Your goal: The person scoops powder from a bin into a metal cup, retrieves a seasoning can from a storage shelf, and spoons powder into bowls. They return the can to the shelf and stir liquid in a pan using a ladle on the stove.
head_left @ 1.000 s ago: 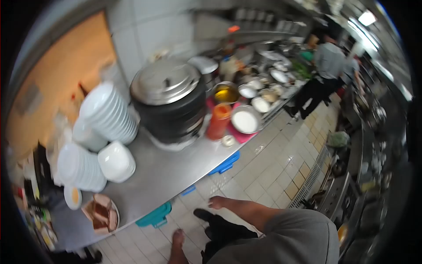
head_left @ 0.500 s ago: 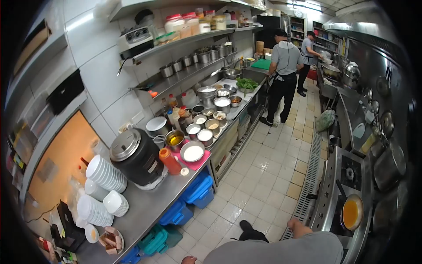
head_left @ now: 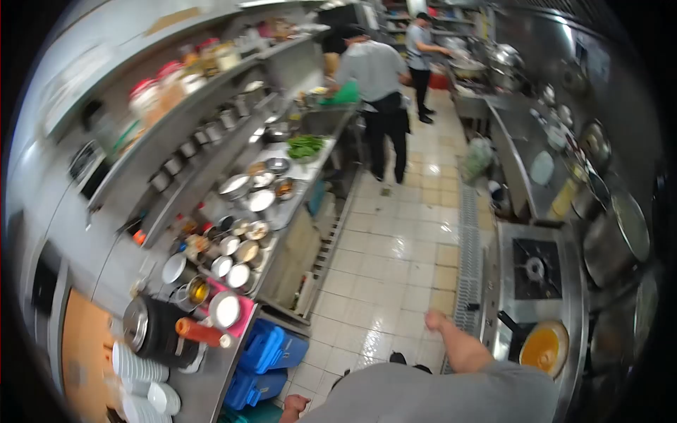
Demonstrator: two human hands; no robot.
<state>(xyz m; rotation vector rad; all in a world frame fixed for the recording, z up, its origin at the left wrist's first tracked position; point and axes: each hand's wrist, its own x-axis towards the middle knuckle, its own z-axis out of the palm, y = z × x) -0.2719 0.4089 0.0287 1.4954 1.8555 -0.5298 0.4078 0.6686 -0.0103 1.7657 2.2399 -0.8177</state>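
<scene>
My right hand [head_left: 435, 320] hangs over the tiled floor, left of the stove [head_left: 502, 282], with its fingers curled and too small to make out anything in them. Low in the picture, my left hand [head_left: 296, 402] is beside the blue lidded bins [head_left: 271, 347], its fingers bent; whether it holds anything cannot be made out. Neither hand touches the counter or stove. A pan [head_left: 544, 348] of orange-yellow liquid sits on the near part of the stove, its dark handle pointing left toward my right hand.
One person [head_left: 377, 84] stands at the left counter by a green board [head_left: 343, 94]; another person [head_left: 420, 60] is farther back. Bowls, an orange-red bottle [head_left: 201, 331], a black pot [head_left: 151, 328] and white dishes line the left counter. A filled bag [head_left: 478, 158] stands right of the aisle.
The view has turned right, from the left counter toward the aisle and stove. My right arm now reaches farther forward than half a second ago, and more of my left hand shows.
</scene>
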